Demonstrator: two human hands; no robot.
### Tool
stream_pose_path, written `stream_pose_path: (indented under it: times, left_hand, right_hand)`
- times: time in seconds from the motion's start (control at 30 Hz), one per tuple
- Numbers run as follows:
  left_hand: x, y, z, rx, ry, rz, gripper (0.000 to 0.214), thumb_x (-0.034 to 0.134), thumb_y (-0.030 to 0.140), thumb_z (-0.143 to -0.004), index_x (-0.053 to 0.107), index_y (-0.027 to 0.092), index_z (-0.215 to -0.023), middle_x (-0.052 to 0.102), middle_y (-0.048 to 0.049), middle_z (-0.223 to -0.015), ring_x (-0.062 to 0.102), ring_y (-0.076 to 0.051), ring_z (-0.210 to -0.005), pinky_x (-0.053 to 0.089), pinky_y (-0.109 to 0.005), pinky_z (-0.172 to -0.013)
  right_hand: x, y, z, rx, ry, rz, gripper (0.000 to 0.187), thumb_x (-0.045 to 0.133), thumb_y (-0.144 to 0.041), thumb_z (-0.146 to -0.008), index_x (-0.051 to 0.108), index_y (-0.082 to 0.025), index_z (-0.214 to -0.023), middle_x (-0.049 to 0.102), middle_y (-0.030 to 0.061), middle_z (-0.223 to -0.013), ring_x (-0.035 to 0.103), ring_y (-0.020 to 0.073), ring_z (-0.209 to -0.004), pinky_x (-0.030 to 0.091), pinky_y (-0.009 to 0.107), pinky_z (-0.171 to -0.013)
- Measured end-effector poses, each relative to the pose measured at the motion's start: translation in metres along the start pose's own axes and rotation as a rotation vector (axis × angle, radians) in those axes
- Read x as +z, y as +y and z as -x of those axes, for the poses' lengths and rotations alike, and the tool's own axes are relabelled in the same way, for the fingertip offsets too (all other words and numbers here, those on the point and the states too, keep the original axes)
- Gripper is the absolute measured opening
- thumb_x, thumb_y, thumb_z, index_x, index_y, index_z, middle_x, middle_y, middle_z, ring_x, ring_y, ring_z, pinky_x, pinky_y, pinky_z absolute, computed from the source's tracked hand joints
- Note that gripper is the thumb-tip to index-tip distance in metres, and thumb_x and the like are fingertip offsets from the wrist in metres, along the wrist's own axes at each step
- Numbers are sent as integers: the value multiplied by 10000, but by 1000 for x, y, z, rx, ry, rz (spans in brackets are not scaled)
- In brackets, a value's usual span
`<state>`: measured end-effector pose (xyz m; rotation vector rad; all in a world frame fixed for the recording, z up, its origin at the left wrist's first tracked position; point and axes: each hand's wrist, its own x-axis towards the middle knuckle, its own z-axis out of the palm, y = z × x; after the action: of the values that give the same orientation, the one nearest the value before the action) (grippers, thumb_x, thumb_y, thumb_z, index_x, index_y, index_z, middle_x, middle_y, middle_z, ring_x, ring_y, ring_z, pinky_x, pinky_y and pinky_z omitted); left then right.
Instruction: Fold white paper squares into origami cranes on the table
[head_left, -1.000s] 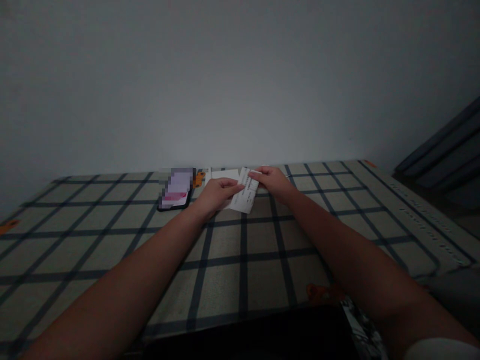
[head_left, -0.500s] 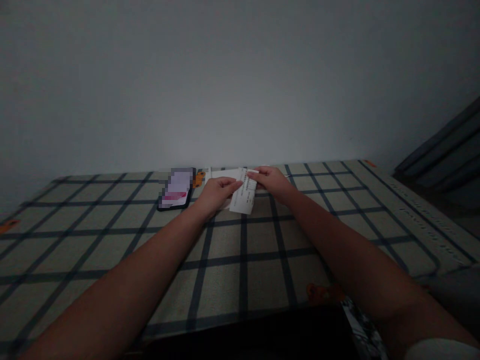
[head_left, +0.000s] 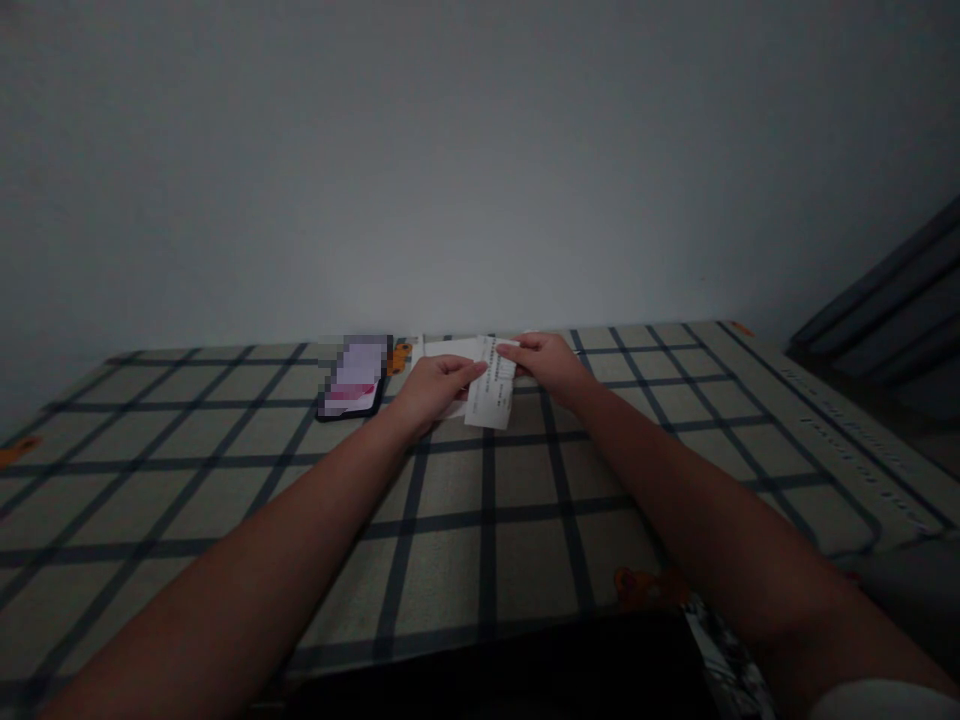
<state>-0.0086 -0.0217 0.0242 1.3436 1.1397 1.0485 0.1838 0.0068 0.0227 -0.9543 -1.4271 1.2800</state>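
Note:
A small white slip of paper with printed dark text (head_left: pixel 491 395) is held up between both hands. My left hand (head_left: pixel 436 388) pinches its left edge with thumb and fingers. At the upper right edge, my right hand (head_left: pixel 551 362) is closed on the same slip. Behind and below the hands lies a larger white sheet or packet (head_left: pixel 450 348), mostly covered by them, so its kind is unclear. To the left of my left hand lies a phone (head_left: pixel 356 378) in a dark case, its lit screen partly pixelated.
A checked cloth with dark lines (head_left: pixel 450 530) covers the surface, with orange printed figures on it. A pale wall (head_left: pixel 480 170) rises behind its far edge. Dark folded fabric (head_left: pixel 892 310) is at the right. Something black (head_left: pixel 495 670) lies at the near edge.
The printed slip has shifted slightly to the right and its lower end hangs a little straighter. Both hands keep their hold in nearly the same place.

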Motion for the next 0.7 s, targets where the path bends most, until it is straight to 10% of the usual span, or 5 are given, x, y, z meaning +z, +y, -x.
stream_pose_path:
  times: [0.7]
  left_hand:
    - [-5,-5,-6,106,51,-129,427,743,559,-700,752,153,-832,731,-79,-776,606,-169,-639,435,-273,-589]
  right_hand:
    - [0,1,-2,26,13,-32,257,765,-403,-748,692,-158,-727,713,51,-717,665,139,-648,587,291,-661]
